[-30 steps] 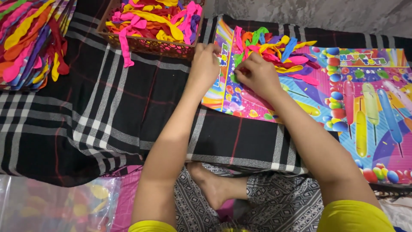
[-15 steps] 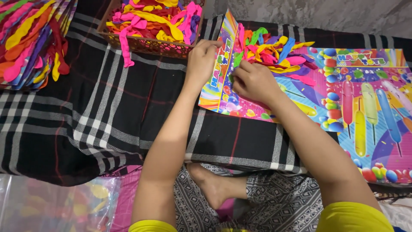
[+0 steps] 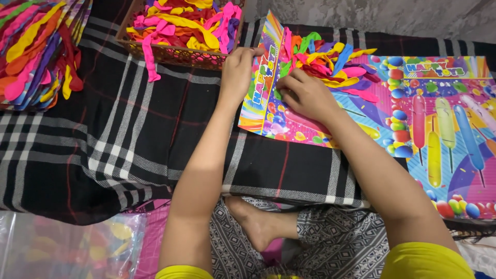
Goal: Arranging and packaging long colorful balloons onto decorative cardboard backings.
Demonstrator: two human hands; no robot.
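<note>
Folding colourful card (image 3: 261, 98), left hand (image 3: 236, 72), balloons (image 3: 325, 59)

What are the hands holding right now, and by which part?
The left hand grips the colourful printed card by its raised left edge. The right hand presses on the loose balloons lying on it; whether it pinches one cannot be told.

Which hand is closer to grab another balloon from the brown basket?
Left, probably. The left hand holds the card's lifted edge right beside the basket, while the right hand rests farther off, on the card's balloons.
</note>
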